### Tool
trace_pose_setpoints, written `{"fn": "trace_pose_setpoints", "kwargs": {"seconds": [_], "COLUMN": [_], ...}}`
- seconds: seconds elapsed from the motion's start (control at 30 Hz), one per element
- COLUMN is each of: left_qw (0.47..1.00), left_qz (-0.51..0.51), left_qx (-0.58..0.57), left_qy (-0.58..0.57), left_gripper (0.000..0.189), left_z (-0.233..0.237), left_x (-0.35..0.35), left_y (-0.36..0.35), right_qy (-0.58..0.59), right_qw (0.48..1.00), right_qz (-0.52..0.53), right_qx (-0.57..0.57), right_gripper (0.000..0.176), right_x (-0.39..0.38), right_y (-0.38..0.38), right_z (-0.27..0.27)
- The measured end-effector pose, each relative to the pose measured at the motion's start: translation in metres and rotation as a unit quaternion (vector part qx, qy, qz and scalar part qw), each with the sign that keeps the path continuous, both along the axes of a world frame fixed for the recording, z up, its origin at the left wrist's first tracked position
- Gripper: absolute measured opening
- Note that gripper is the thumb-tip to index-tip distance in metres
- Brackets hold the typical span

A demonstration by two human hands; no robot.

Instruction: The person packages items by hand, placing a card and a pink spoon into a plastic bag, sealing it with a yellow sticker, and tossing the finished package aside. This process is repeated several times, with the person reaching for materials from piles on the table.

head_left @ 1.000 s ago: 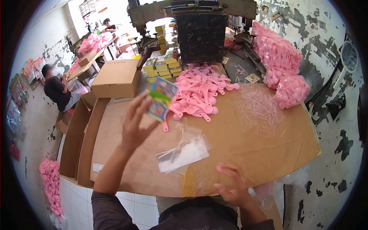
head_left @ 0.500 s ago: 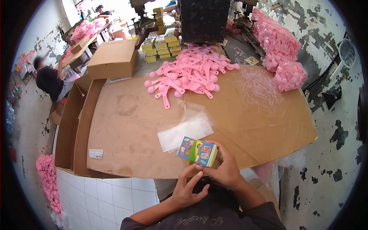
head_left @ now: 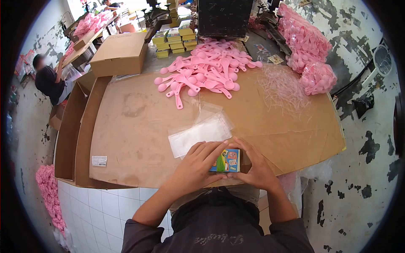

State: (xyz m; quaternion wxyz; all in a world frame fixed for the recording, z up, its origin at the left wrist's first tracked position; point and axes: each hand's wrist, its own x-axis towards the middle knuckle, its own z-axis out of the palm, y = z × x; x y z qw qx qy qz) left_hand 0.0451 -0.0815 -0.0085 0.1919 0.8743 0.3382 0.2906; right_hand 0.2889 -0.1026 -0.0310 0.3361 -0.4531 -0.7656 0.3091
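Between my hands, at the near edge of the cardboard-covered table, is a small stack of colourful printed cards point(head_left: 232, 160) with a blue top. My left hand point(head_left: 196, 162) curves over the stack's left side, its fingers covering part of the top. Around the right side my right hand point(head_left: 257, 168) is closed, thumb near and fingers far. Just beyond lie clear plastic sleeves point(head_left: 198, 135). Farther back sits a heap of pink plastic scoops point(head_left: 204, 71).
An open cardboard box point(head_left: 67, 139) adjoins the table's left edge, with a closed carton point(head_left: 120, 52) behind. Card stacks point(head_left: 174, 40) stand at the back. Pink strands point(head_left: 284, 90) and bagged pink scoops point(head_left: 318, 78) lie right. A person point(head_left: 50, 80) works at the far left.
My left hand has moved up from below onto the left side of the card stack. The stack has turned straighter and shifted slightly right and away from me. The view has tilted slightly.
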Motion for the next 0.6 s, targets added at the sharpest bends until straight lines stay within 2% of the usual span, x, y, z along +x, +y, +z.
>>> {"fn": "trace_pose_setpoints", "kwargs": {"seconds": [0.17, 0.27, 0.47, 0.6], "left_qw": [0.999, 0.999, 0.998, 0.998], "left_qz": [-0.017, -0.012, -0.005, 0.003], "left_qx": [-0.034, -0.04, -0.051, -0.065], "left_qy": [0.008, -0.01, -0.025, -0.022], "left_gripper": [0.083, 0.08, 0.08, 0.08], "left_z": [-0.012, -0.01, -0.013, -0.012], "left_x": [-0.003, -0.002, -0.003, -0.005], "left_y": [0.008, 0.006, 0.004, 0.004], "right_qy": [-0.02, -0.049, -0.052, -0.026], "right_qw": [0.999, 0.999, 0.997, 0.997], "right_qz": [0.006, 0.017, 0.061, 0.065], "right_qx": [-0.034, -0.01, 0.0, -0.031], "right_gripper": [0.102, 0.1, 0.089, 0.077], "right_x": [0.007, 0.013, 0.032, 0.044], "right_y": [0.003, 0.005, 0.013, 0.016], "right_z": [0.001, 0.002, 0.001, 0.003]}}
